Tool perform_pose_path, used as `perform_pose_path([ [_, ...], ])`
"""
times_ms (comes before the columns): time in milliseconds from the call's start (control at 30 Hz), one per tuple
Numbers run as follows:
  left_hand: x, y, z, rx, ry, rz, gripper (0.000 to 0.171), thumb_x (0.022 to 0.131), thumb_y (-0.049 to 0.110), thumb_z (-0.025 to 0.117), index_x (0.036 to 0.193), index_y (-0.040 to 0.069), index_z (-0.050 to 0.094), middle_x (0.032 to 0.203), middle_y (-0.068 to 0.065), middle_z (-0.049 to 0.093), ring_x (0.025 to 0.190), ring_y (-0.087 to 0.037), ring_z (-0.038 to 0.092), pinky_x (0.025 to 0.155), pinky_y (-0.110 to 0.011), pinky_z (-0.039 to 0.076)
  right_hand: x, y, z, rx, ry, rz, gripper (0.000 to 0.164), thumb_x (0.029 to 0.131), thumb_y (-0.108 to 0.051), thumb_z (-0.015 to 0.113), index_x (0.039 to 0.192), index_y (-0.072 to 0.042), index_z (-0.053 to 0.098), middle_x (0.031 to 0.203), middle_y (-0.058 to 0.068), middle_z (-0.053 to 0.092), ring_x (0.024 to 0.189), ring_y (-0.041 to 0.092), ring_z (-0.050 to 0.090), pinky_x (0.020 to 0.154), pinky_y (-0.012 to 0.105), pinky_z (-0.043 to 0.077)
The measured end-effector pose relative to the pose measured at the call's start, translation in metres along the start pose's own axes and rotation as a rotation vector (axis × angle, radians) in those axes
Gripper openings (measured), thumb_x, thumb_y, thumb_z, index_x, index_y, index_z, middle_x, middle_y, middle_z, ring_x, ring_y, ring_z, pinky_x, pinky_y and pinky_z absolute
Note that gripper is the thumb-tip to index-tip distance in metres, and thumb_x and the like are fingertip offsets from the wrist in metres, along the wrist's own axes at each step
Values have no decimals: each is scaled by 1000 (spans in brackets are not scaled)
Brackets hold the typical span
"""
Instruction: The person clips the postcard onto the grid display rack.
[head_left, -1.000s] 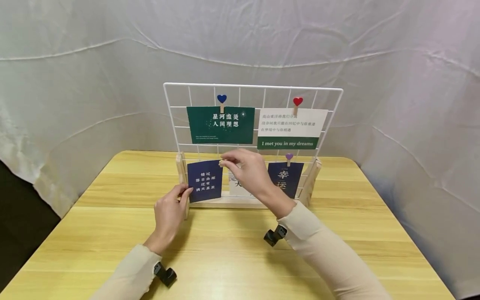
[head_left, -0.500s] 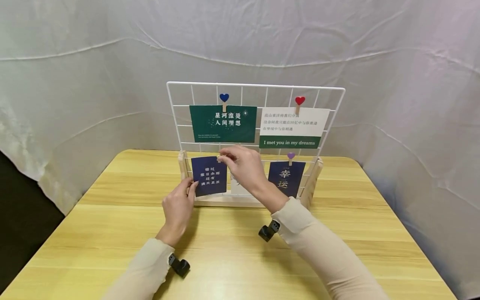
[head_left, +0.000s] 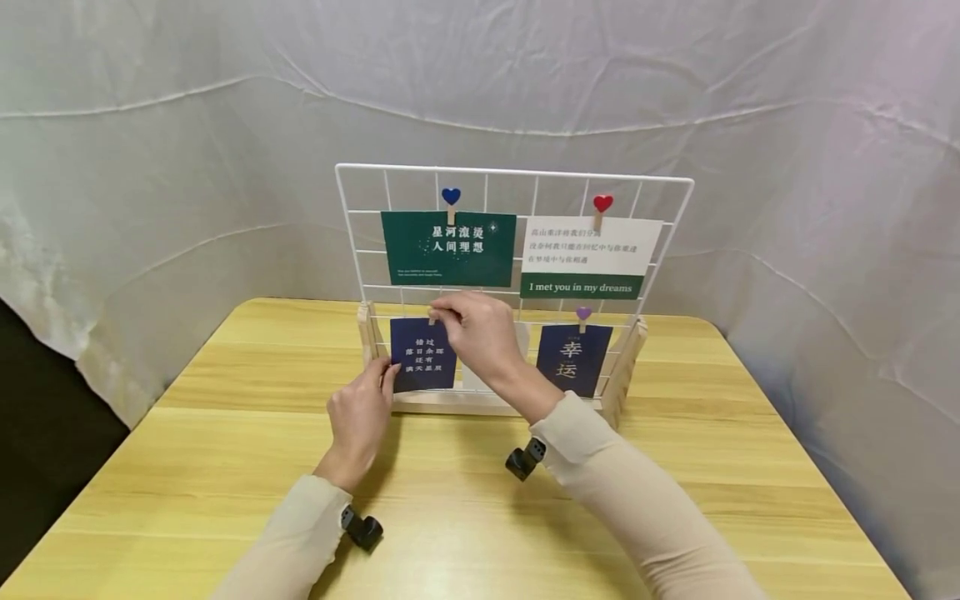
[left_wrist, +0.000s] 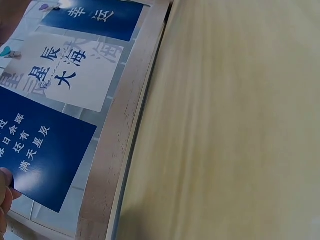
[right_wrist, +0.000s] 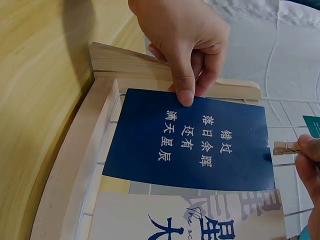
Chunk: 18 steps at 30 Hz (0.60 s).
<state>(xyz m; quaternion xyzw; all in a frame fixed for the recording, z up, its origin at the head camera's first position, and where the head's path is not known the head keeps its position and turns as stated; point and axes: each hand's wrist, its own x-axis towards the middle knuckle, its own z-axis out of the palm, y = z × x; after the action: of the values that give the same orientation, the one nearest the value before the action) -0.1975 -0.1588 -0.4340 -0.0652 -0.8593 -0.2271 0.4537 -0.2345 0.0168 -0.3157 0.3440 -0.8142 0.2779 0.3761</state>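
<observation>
My left hand (head_left: 358,417) pinches the left edge of a navy card (head_left: 423,354) with white characters, between thumb and fingers. The card lies upright against the lower left of a white wire grid (head_left: 510,172). At the card's top edge, my right hand (head_left: 483,337) pinches a small wooden clothespin (right_wrist: 286,148); in the right wrist view the pin's tip meets that edge. A white card (left_wrist: 85,95) with blue characters hangs beside the navy one, held by a teal heart clothespin (left_wrist: 11,53). In the head view my right hand covers most of this white card.
A green card (head_left: 450,250) and a white-and-green card (head_left: 588,258) hang in the upper row under blue and red heart pins. Another navy card (head_left: 572,360) hangs lower right under a purple heart pin. The grid stands in a wooden base (head_left: 450,403) on a wooden table (head_left: 450,517).
My left hand has shifted the navy card rightward and slightly up along the grid. The right hand's clothespin has gone from the card's top right corner towards the middle of its top edge.
</observation>
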Motion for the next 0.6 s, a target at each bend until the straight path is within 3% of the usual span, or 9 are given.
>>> perform_pose_path([
  [233, 1, 3, 1, 39, -11, 16, 20, 92, 17, 70, 96, -3, 69, 79, -20, 71, 47, -30, 63, 35, -41, 44, 5, -5, 6, -99, -2, -17, 7, 89, -14, 73, 92, -12, 79, 87, -2, 75, 81, 12, 70, 75, 28, 56],
  [600, -2, 6, 1, 92, -12, -14, 21, 91, 18, 72, 95, -2, 67, 69, -21, 68, 44, -35, 61, 36, -46, 43, 3, -11, 16, -187, -47, -19, 6, 89, -11, 72, 92, -13, 77, 89, -2, 75, 77, 12, 71, 62, 26, 55],
])
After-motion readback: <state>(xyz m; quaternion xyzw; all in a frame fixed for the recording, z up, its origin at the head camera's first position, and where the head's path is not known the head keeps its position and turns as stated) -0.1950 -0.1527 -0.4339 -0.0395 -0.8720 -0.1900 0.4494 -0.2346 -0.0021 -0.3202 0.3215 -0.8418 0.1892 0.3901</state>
